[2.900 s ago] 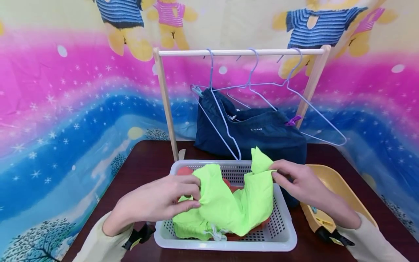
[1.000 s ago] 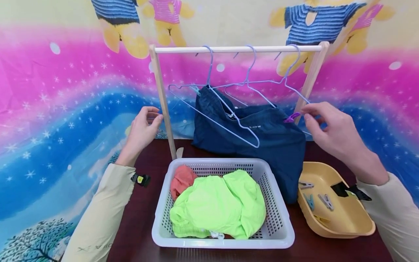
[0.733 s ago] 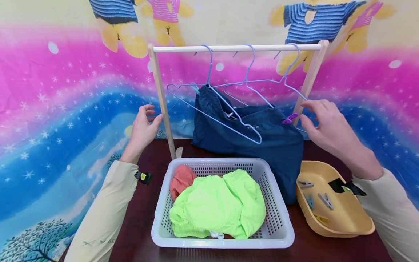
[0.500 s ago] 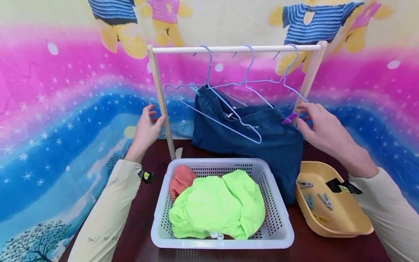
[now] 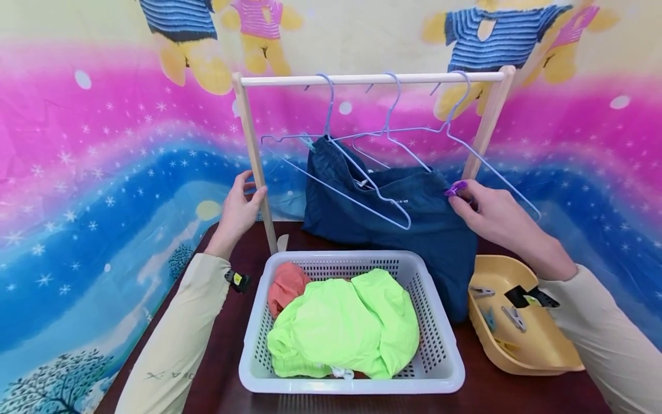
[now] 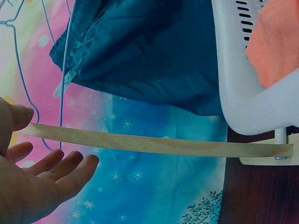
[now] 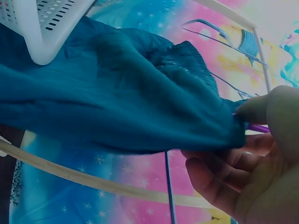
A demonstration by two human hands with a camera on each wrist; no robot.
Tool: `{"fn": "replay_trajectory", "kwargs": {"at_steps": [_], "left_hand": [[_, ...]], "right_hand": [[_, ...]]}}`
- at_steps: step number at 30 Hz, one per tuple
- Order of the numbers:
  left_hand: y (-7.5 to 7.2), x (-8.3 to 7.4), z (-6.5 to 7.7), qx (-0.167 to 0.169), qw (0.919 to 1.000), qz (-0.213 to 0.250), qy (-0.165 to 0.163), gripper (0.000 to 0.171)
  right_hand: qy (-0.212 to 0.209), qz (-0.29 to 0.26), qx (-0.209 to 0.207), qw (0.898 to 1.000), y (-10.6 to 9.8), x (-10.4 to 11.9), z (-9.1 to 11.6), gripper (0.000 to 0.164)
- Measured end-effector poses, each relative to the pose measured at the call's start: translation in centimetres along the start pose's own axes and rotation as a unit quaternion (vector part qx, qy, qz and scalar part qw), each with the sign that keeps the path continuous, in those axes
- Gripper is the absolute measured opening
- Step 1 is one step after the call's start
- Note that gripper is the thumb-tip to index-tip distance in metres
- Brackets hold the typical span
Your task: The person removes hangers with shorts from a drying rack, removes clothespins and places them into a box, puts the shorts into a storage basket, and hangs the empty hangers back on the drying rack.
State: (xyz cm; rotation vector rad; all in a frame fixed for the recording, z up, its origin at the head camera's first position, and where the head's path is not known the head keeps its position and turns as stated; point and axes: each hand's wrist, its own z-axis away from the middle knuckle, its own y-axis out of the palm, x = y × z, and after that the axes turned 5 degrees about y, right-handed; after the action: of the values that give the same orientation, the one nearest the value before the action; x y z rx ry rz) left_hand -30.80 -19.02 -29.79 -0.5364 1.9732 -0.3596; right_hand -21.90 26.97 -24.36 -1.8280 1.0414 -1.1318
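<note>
My right hand (image 5: 493,214) is at the right waist corner of the dark blue trousers (image 5: 393,213), pinching the purple clothespin (image 5: 456,188) clipped there. In the right wrist view, the thumb lies by the purple clothespin (image 7: 258,128) while the fingers reach behind the cloth. A light blue clothespin (image 5: 307,141) holds the opposite waist corner to a lilac hanger (image 5: 289,136). My left hand (image 5: 239,210) is by the rack's left post (image 5: 253,144), its fingers loosely spread. From the left wrist, thumb and fingers show on either side of the wooden post (image 6: 140,141).
In front stands a white perforated basket (image 5: 351,385) with neon green cloth (image 5: 341,322) and a coral garment (image 5: 288,287). A yellow tray (image 5: 548,339) at right holds several clothespins (image 5: 514,318). More hangers (image 5: 397,109) hang from the rack's bar (image 5: 362,79).
Both hands have left the green cloth, which now lies in the basket. My right hand has since moved left onto the purple clothespin; my left hand has shifted slightly right to the post.
</note>
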Motion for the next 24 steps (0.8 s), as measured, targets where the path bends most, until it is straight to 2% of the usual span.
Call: {"fn": "replay_trajectory", "kwargs": {"at_steps": [2,7,10,16,21,24], "left_hand": [[0.2,0.1,-0.1,0.005,1.0000,-0.002,0.003,0.060],[0.8,0.5,-0.2,0.017,0.9998,-0.010,0.000,0.060],[1.1,0.7,-0.3,0.013,0.9998,-0.011,-0.003,0.058],[1.3,1.0,-0.4,0.004,0.9999,-0.015,-0.003,0.054],[1.1,0.9,-0.3,0.010,0.9997,-0.016,-0.012,0.055],[1.0,0.8,-0.2,0.018,0.9995,-0.020,-0.018,0.055]], "right_hand": [[-0.003,0.005,-0.004,1.000,0.3,0.0,0.1,0.029],[-0.044,-0.007,-0.011,0.999,1.1,-0.1,0.1,0.026],[-0.054,-0.012,-0.024,0.998,1.5,-0.2,0.1,0.022],[-0.069,0.014,-0.097,0.993,1.6,-0.4,0.5,0.021],[-0.100,0.024,-0.171,0.980,1.0,-0.1,0.9,0.017],[-0.108,0.023,-0.194,0.975,0.6,0.1,1.0,0.017]]}}
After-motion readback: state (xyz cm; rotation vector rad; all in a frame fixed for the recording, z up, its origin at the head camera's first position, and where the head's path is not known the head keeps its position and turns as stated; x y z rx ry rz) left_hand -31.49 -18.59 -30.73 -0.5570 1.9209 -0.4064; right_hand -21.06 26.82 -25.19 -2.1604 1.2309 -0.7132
